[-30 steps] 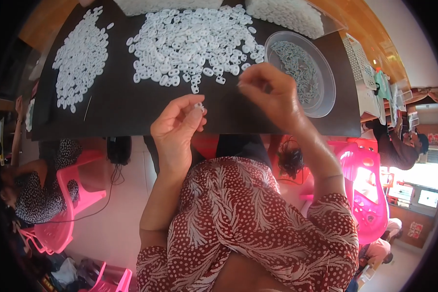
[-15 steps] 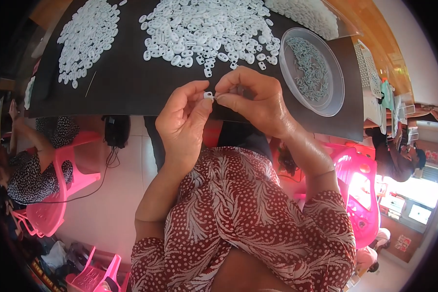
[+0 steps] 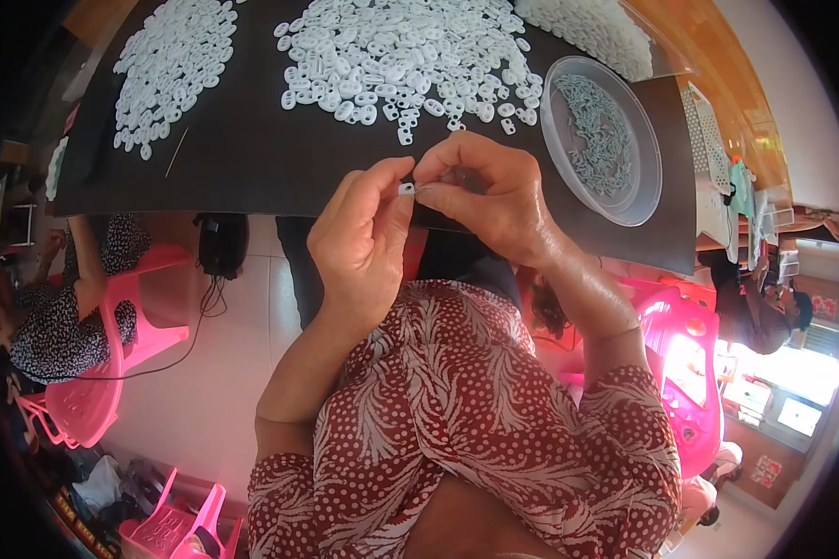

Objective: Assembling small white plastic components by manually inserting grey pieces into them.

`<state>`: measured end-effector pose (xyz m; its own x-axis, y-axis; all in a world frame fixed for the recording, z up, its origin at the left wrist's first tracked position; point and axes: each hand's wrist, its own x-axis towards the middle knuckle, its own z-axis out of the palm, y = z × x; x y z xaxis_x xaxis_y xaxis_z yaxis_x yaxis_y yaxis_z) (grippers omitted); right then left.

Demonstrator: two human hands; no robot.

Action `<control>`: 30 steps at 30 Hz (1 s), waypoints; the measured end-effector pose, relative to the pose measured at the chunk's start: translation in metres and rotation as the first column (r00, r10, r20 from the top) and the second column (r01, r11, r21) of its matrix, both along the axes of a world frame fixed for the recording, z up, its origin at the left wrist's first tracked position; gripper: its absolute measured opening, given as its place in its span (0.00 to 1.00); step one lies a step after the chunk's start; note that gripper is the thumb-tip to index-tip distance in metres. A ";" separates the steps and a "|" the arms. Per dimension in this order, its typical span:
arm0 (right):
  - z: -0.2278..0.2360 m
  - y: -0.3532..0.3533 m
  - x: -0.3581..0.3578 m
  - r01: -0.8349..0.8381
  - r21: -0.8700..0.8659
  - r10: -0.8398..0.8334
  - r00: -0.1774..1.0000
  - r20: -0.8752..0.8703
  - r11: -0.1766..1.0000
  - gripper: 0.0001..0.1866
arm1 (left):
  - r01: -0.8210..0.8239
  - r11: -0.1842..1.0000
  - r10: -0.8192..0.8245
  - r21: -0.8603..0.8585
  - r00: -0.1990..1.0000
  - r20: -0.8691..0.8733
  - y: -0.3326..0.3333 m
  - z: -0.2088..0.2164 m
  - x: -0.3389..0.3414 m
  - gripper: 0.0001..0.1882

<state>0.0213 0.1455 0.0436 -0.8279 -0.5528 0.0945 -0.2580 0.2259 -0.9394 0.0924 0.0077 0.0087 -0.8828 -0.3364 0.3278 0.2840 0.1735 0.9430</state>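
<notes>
Between the thumb and fingers of my left hand (image 3: 356,250) is a small white plastic piece (image 3: 406,188) with a hole showing. My right hand (image 3: 496,193) is pinched closed right against it, at the piece's right side. Whatever lies in that right pinch is too small to make out. Both hands are raised by the front edge of the dark table (image 3: 252,172). Beyond them spreads a big heap of white oval two-holed plastic pieces (image 3: 401,56). To the right stands a round clear tub (image 3: 653,191) with many thin grey-green pieces (image 3: 595,140) inside.
Another heap of white pieces (image 3: 172,70) lies at the far left, near a thin straight rod (image 3: 177,152). A clear bin of whitish pieces (image 3: 597,33) is at the back right. Pink chairs (image 3: 93,391) and a seated person (image 3: 70,326) are at the left.
My left fingers have shifted slightly right and curled further over the white piece, which has tilted. My right hand keeps its pinch beside it. The person at the left has moved an arm.
</notes>
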 end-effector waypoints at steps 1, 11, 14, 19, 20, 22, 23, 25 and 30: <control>-0.001 0.000 0.000 0.004 -0.014 -0.003 0.998 0.061 1.000 0.07 | -0.004 0.998 0.002 -0.060 1.000 -0.029 0.000 -0.001 -0.001 0.13; -0.010 -0.006 0.003 0.023 -0.096 -0.022 1.000 0.013 0.995 0.08 | -0.004 0.996 -0.003 0.094 0.997 0.079 -0.006 -0.008 0.002 0.16; -0.009 -0.005 0.005 0.031 -0.101 -0.028 0.999 0.031 0.994 0.08 | -0.002 0.995 -0.005 0.101 0.997 0.075 -0.005 -0.009 0.001 0.16; -0.009 -0.005 0.006 0.045 -0.086 -0.040 0.997 0.063 0.995 0.08 | 0.013 0.994 -0.020 0.106 0.998 0.067 -0.005 -0.010 0.002 0.16; -0.010 -0.005 0.007 0.045 -0.085 -0.040 0.997 0.063 0.995 0.08 | 0.020 0.994 -0.028 0.112 0.997 0.074 -0.005 -0.009 0.002 0.16; -0.012 -0.005 0.007 0.057 -0.086 -0.052 0.997 0.065 0.995 0.08 | 0.001 0.996 -0.008 0.088 0.997 0.070 -0.003 -0.005 0.003 0.15; -0.012 -0.005 0.007 0.058 -0.086 -0.053 0.996 0.066 0.995 0.08 | -0.016 0.998 0.012 0.063 0.998 0.065 -0.002 -0.004 0.003 0.16; -0.013 -0.006 0.007 0.047 -0.072 -0.043 0.997 0.057 0.996 0.07 | -0.014 1.000 0.014 -0.003 1.000 0.027 -0.003 -0.003 0.002 0.17; -0.021 -0.010 0.006 0.014 -0.075 -0.014 1.000 -0.005 0.997 0.07 | -0.040 0.993 0.035 -0.109 0.998 -0.050 -0.004 -0.008 0.001 0.18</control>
<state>0.0271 0.1351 0.0230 -0.8348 -0.5323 0.1402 -0.2609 0.1583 -0.9523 0.0934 0.0033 0.0002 -0.8529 -0.3285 0.4058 0.3194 0.2866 0.9032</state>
